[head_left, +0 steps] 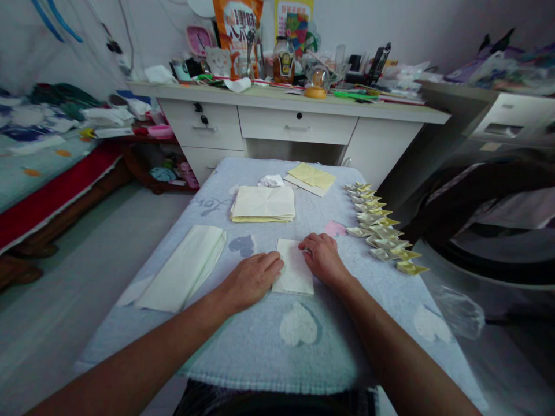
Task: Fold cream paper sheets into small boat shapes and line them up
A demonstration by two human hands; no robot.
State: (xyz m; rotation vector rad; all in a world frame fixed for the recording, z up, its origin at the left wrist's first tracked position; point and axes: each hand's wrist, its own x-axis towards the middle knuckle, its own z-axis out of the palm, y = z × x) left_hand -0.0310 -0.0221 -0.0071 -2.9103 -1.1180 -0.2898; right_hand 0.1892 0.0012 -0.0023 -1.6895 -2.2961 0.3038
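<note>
A folded sheet of cream paper lies flat on the cloth-covered table in front of me. My left hand has its fingers together, closed on the sheet's left edge; the thumb is hidden. At the upper right edge, my right hand grips the same sheet with curled fingers. Beyond it sits a stack of creased cream and yellow paper. A long folded pile of pale paper rests to the left. Several small folded paper boats, pale and yellow, stand in a row along the right side.
The table wears a blue cloth with heart prints. Farther back lie a yellow sheet and a crumpled white tissue. A cluttered white desk stands behind, with a washing machine at right and a bed at left.
</note>
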